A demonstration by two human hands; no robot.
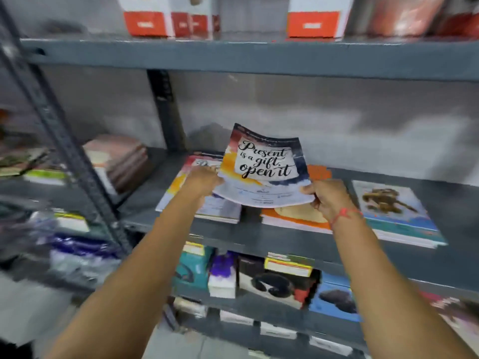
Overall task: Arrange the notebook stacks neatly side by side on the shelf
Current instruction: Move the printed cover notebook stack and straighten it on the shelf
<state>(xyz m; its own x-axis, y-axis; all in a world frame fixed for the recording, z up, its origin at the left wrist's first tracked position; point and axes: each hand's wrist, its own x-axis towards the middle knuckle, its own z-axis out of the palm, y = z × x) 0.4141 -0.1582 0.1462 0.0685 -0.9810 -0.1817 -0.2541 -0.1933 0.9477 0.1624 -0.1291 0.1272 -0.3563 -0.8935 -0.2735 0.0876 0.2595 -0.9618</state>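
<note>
- Notebook stacks on the grey shelf (272,239): left stack (186,195), orange middle stack (293,218), right stack (396,213), roughly side by side, gaps uneven.
- Loose notebook (261,169) is in my grip, raised above the gap between left and middle stacks, long axis pointing away from me, far edge tilted up.
- Left hand (203,182) closed on its near-left corner; right hand (328,196) pinches its near-right corner.
- Matching-cover left stack lies down-left, nearest my left hand; I judge it goes there.

Bare shelf (166,174) left of stacks (298,216)
</note>
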